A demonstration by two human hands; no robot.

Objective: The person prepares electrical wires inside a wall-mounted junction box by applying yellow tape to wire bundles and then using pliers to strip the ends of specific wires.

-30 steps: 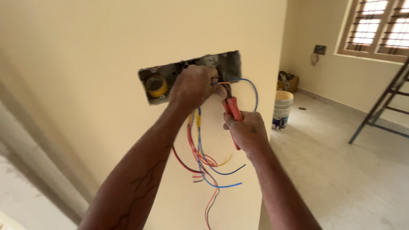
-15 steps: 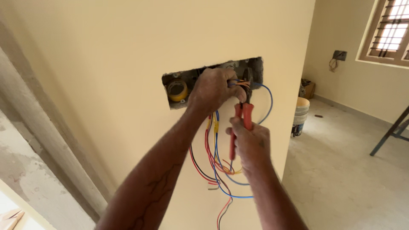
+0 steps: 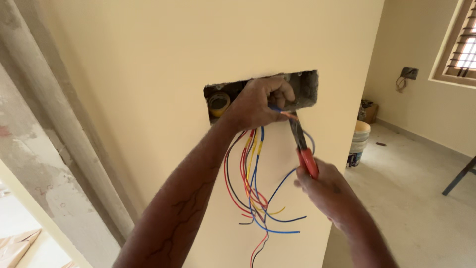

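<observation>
Since 0.5 s ago the right hand (image 3: 325,191) has dropped lower and out to the right, and the pliers (image 3: 303,146) now tilt up and left toward the box (image 3: 305,89) instead of standing near upright. That right hand is wrapped tight round the red handles, fingers closed on them, while the dark nose reaches up to a bared copper end just below the box's lower edge. Up at the cut-out, the left hand (image 3: 258,104) is curled shut, pinching a blue wire (image 3: 275,107) between thumb and fingers right beside the plier tip. Below both hands the wires (image 3: 250,188), red, blue, yellow and black, hang loose down the cream wall (image 3: 148,74), fanning out lower down. Inside the box, at its left end, sits a yellow roll (image 3: 218,102). Off to the right, a bucket (image 3: 359,143) stands on the floor (image 3: 421,198), well apart from the work, with a window (image 3: 466,49) in the far wall.
</observation>
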